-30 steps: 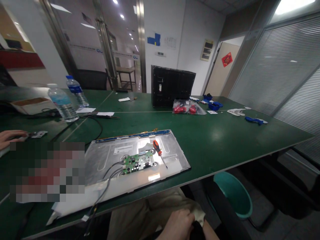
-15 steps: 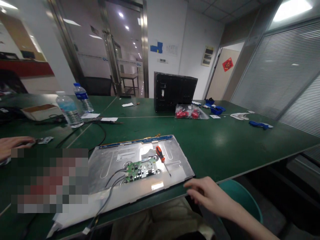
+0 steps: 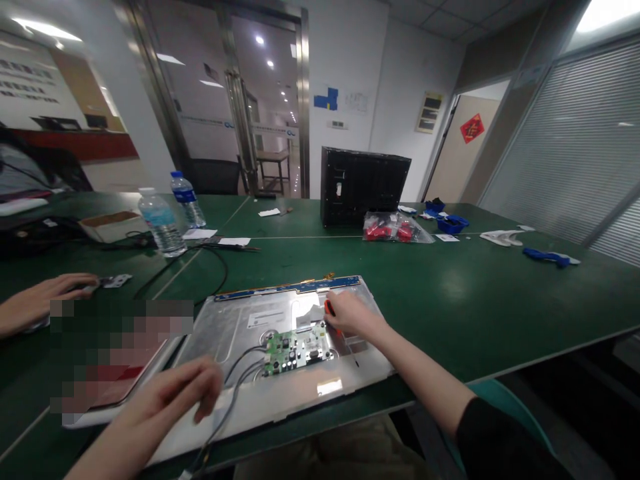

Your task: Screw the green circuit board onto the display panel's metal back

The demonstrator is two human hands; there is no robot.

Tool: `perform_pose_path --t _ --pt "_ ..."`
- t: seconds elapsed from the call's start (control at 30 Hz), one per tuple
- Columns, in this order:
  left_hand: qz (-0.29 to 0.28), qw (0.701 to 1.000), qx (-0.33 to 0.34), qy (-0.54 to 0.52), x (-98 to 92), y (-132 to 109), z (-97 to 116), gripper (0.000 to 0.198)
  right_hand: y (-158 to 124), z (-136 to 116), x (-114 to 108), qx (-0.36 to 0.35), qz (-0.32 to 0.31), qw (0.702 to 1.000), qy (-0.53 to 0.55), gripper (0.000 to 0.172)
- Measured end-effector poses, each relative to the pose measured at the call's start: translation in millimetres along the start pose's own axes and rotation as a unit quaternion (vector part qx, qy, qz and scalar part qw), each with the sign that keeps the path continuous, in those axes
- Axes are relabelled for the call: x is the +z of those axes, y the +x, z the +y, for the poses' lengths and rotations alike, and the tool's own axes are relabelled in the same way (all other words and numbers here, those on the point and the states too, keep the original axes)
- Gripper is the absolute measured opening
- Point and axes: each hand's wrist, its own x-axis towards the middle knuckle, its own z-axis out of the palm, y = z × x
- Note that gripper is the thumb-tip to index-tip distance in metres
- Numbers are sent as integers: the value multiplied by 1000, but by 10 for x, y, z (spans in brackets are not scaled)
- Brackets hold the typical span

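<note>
A flat metal-backed display panel (image 3: pixel 235 313) lies on the table in front of me, with a green circuit board (image 3: pixel 295 350) on its middle. Dark cables (image 3: pixel 235 387) run from the board toward the near edge. My right hand (image 3: pixel 350 313) has its fingers closed around the orange-and-black handle of a screwdriver (image 3: pixel 329 307); the shaft points down and right, close over the panel. My left hand (image 3: pixel 185 393) hovers above the panel's near left part, fingers loosely bent and somewhat apart, holding nothing.
At the left, another person's hand (image 3: pixel 65 290) rests on the table near a small metal piece (image 3: pixel 116 281). A partly blurred-out tablet-like device (image 3: pixel 145 373) lies nearby. Two water bottles (image 3: pixel 163 227) stand behind. Farther back are a black monitor casing (image 3: pixel 365 190) and a bag of red parts (image 3: pixel 395 230).
My right hand has moved from the panel's near right corner up to the screwdriver and taken hold of its handle. My left hand has come into view over the panel. The camera has turned slightly left.
</note>
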Motion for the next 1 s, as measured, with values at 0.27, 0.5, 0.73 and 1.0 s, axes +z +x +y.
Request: perform_pose_path --t 0.27,0.5,0.73,1.0 --pt "-41 988 125 80 429 1220 456 12 334 258 -161 -8 32 988 148 14" --pt "-71 976 146 146 697 1459 411 12 496 324 -52 39 82 948 306 19" --pt "-57 972 203 103 696 1500 352 11 393 271 148 59 109 894 430 22" --pt "-49 970 213 104 732 1507 289 10 457 371 273 98 109 848 510 23"
